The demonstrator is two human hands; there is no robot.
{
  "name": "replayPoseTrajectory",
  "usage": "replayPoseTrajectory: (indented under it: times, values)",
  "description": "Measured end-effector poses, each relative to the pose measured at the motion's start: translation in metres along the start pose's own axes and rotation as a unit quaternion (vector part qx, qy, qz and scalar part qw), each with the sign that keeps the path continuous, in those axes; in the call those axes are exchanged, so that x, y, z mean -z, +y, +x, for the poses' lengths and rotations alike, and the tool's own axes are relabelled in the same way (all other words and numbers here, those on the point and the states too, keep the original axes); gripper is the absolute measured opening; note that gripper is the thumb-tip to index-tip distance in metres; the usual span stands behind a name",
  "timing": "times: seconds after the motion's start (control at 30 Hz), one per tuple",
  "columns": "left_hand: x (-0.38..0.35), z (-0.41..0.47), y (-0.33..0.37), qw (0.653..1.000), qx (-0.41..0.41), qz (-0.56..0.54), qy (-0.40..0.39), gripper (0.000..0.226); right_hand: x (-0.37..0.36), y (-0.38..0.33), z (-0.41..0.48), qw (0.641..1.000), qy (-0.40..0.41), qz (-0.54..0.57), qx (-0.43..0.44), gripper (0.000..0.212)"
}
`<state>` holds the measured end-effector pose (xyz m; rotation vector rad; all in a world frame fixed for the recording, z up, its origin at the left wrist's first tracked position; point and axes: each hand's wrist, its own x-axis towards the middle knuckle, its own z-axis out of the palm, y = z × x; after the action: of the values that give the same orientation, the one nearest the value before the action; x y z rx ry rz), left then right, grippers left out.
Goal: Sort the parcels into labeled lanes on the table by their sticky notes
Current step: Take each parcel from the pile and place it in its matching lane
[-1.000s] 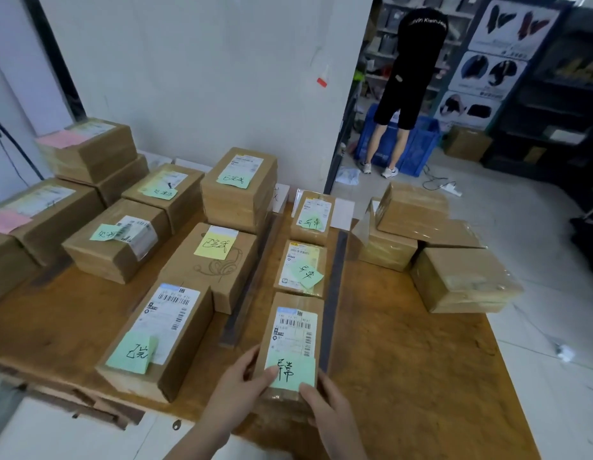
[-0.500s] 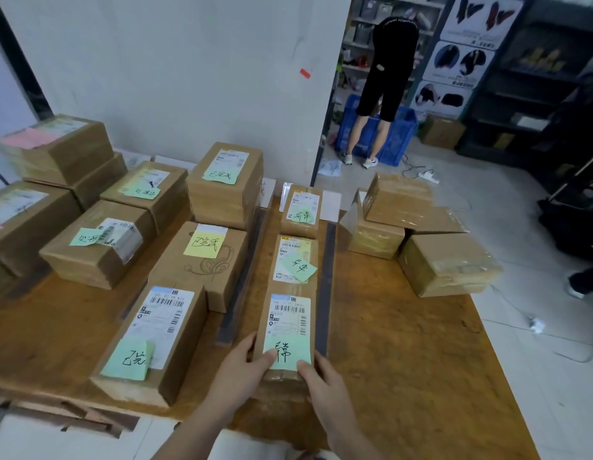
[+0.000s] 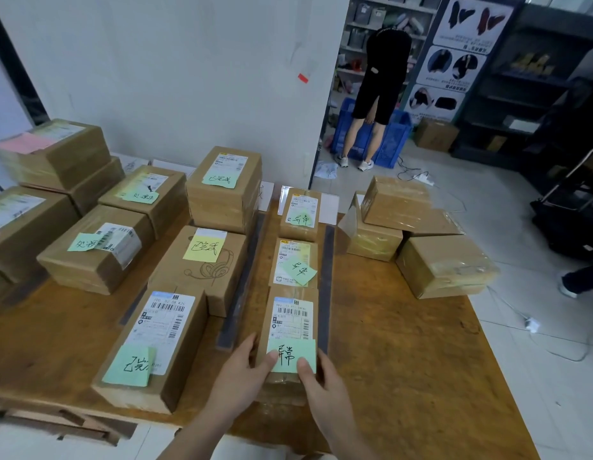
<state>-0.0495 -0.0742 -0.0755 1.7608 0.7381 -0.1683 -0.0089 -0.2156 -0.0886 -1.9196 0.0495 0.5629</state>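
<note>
A narrow cardboard parcel (image 3: 290, 323) with a white shipping label and a green sticky note (image 3: 292, 356) lies nearest me in the lane between two dark tape strips. My left hand (image 3: 240, 380) grips its left near corner, thumb on the note. My right hand (image 3: 325, 383) grips its right near corner, thumb on the note too. Two more green-noted parcels (image 3: 293, 262) (image 3: 300, 214) lie in line beyond it. The lane to the left holds a green-noted parcel (image 3: 152, 346), a yellow-noted parcel (image 3: 202, 260) and a taller green-noted parcel (image 3: 223, 187).
Further left stand green-noted parcels (image 3: 96, 250) (image 3: 145, 197) and a stack with pink notes (image 3: 52, 154). Unlabelled boxes (image 3: 444, 267) pile at the wooden table's (image 3: 404, 360) right rear. A person in black (image 3: 378, 91) bends over blue crates on the floor behind.
Both hands have pushed the near parcel forward along its lane until it sits right behind the second parcel. The view has shifted slightly.
</note>
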Motion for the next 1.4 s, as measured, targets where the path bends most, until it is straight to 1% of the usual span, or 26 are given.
replayPoseTrajectory:
  times: [0.17,0.27,0.37,0.43,0.53,0.7,0.83,0.97,1.07,1.2,1.4]
  values:
    - [-0.001,-0.004,0.008,0.998,-0.035,0.042,0.016,0.068,0.004,-0.005,-0.003,1.000,0.011,-0.021,0.013,0.039]
    - [-0.003,-0.005,0.012,0.995,-0.068,0.065,0.029,0.061,0.008,-0.013,-0.007,0.999,0.023,-0.041,0.027,0.040]
    - [-0.003,-0.001,0.014,0.990,-0.106,0.088,0.038,0.055,0.011,-0.017,-0.006,0.994,0.051,-0.073,0.058,0.049]
    - [-0.002,0.003,0.015,0.984,-0.134,0.111,0.041,0.049,0.013,-0.020,-0.005,0.990,0.071,-0.098,0.079,0.049]
    - [0.001,0.009,0.022,0.973,-0.170,0.147,0.050,0.045,0.021,-0.026,0.001,0.978,0.099,-0.151,0.109,0.062]
    - [0.004,0.024,0.051,0.940,-0.227,0.245,0.075,0.054,0.050,-0.045,0.016,0.948,0.135,-0.237,0.162,0.061]
    - [0.001,0.032,0.087,0.907,-0.263,0.319,0.078,0.066,0.077,-0.058,0.035,0.925,0.151,-0.300,0.177,0.062]
    - [-0.009,0.039,0.127,0.870,-0.314,0.368,0.096,0.062,0.105,-0.073,0.054,0.906,0.162,-0.346,0.182,0.062]
    - [-0.022,0.047,0.153,0.844,-0.337,0.405,0.104,0.061,0.128,-0.083,0.069,0.894,0.167,-0.369,0.193,0.062]
    - [-0.047,0.061,0.184,0.826,-0.350,0.429,0.107,0.062,0.162,-0.095,0.094,0.879,0.170,-0.397,0.203,0.061]
    - [-0.098,0.093,0.225,0.816,-0.349,0.443,0.127,0.056,0.217,-0.112,0.142,0.868,0.149,-0.428,0.204,0.062]
